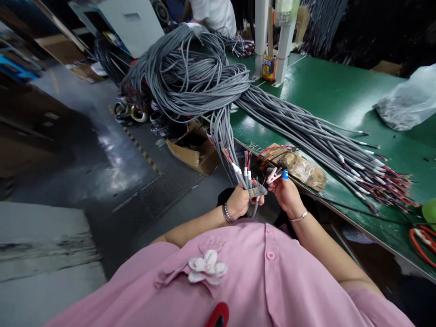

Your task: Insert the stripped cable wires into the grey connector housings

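My left hand (240,200) is closed around several grey cables (223,129) whose stripped ends stand up in front of it. White sleeves ring those ends, and thin coloured wires (248,160) fan out above. A grey finger cover (258,191) wraps one of its fingers. Close by on the right, my right hand (287,194) has its fingertips pinched together, a blue finger cover (285,174) on one of them. At these fingertips is a small pale pink piece (271,175), too small to name for certain.
Coiled grey cable (190,72) is heaped across the green table (327,86), and a cable bundle (306,127) stretches right. A taped brown block (299,168) lies at the near edge. A plastic bag (408,100) sits right; a cardboard box (194,152) is below. A person (214,16) is behind.
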